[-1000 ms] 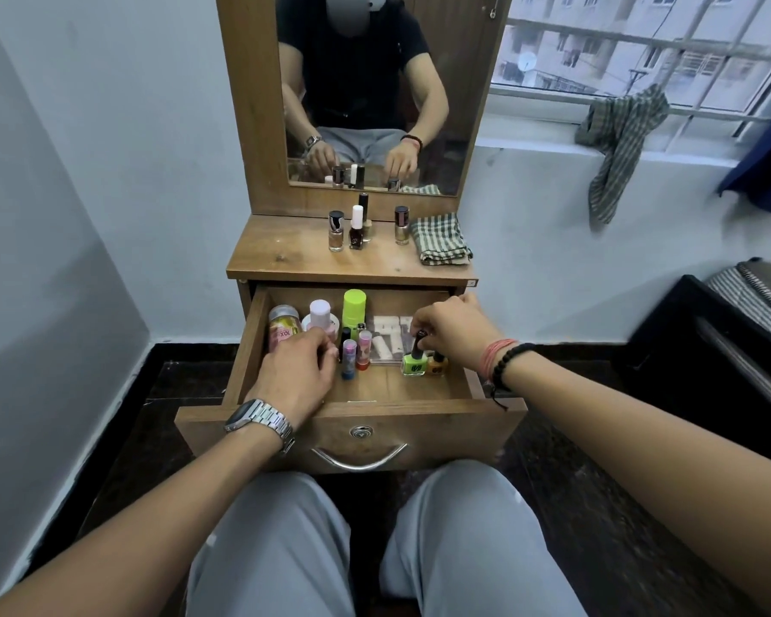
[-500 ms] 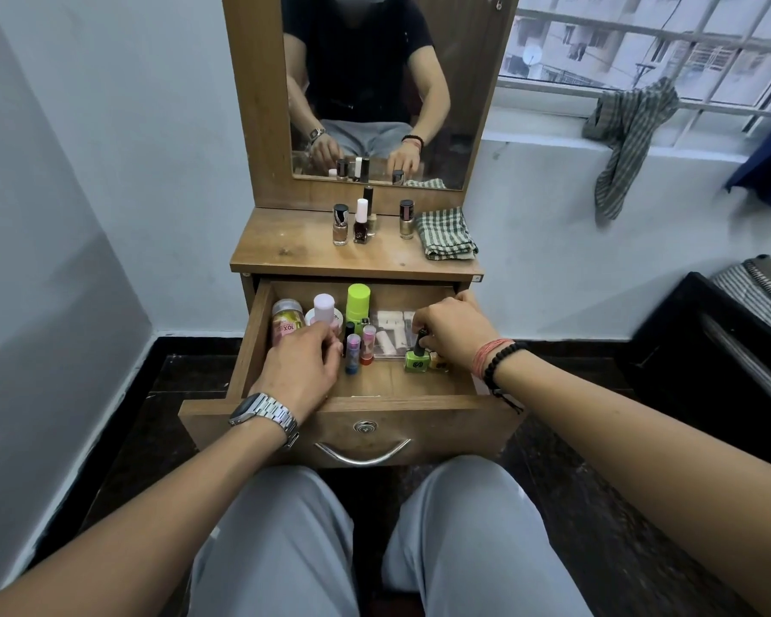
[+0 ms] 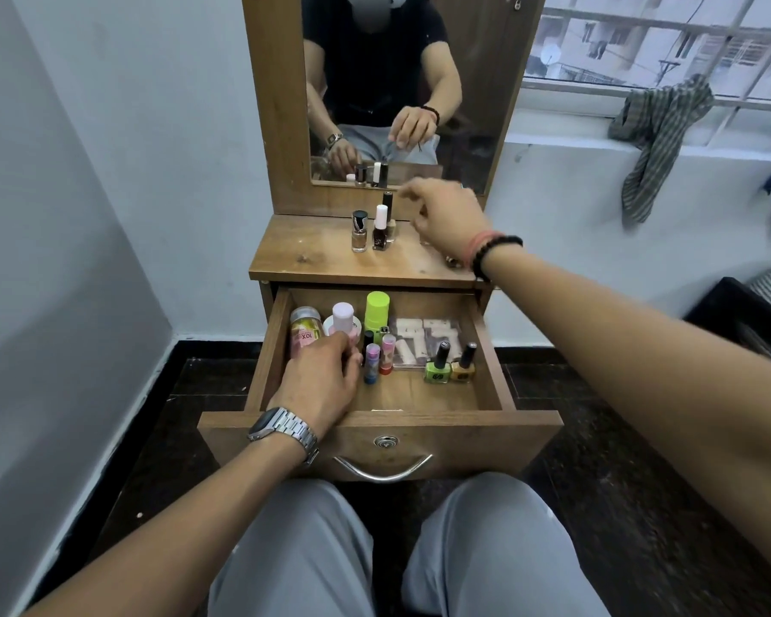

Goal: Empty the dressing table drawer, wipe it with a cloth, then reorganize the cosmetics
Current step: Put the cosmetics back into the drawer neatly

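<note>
The open wooden drawer (image 3: 375, 421) holds a pink jar (image 3: 304, 328), a pink-capped bottle (image 3: 343, 314), a lime-green tube (image 3: 377, 310), two small lip balms (image 3: 371, 363), a clear packet of sachets (image 3: 423, 336), and green (image 3: 437, 366) and yellow (image 3: 464, 366) nail polishes. My left hand (image 3: 319, 380) is inside the drawer, its fingers curled around the base of the pink-capped bottle. My right hand (image 3: 450, 220) hovers above the table top (image 3: 312, 256) with loosely curled fingers, holding nothing I can see. It hides the folded checked cloth there. Three nail polish bottles (image 3: 378, 229) stand left of it.
The mirror (image 3: 472, 104) rises behind the table top. A grey wall stands close on the left. A checked cloth (image 3: 655, 140) hangs over the window ledge at right, and a dark piece of furniture (image 3: 739, 313) sits low at right. My knees are below the drawer front.
My right hand has let go of the green nail polish in the drawer and risen to the back right of the table top. My left hand stays at the pink-capped bottle.
</note>
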